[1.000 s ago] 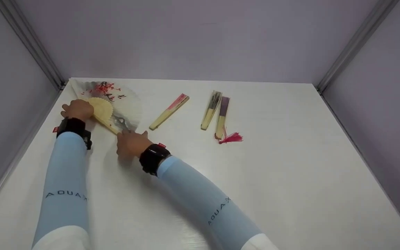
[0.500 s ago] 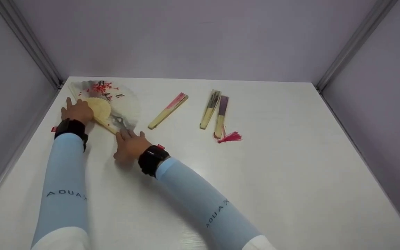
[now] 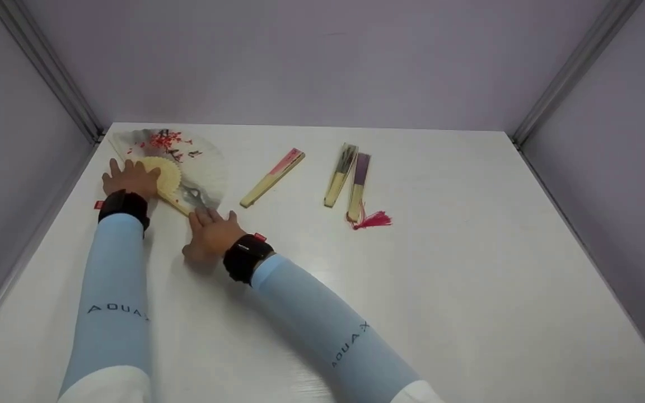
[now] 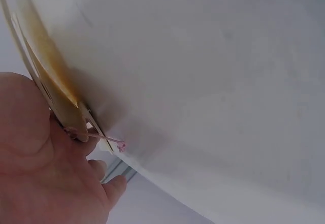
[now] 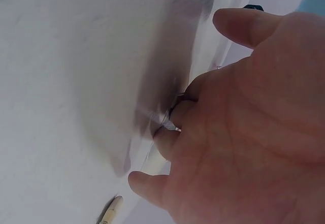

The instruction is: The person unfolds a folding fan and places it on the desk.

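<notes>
left hand [image 3: 130,178] lies flat, fingers straight, on the open fan [image 3: 180,165] at the counter's [image 3: 440,268] far left corner. right hand [image 3: 212,234] fingers extended, touching its near edge; right wrist view shows fingertips on the fan's rim.

Open paper fan [image 3: 188,162], spread flat at the table's far-left corner: pale leaf with red blossoms, yellow bamboo ribs fanned outward.

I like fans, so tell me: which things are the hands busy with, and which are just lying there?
In use:
open fan, spread flat on the table
left hand, resting on it
right hand, at its edge

Lying about:
pink closed fan
dark closed fan
purple closed fan with red tassel
</notes>
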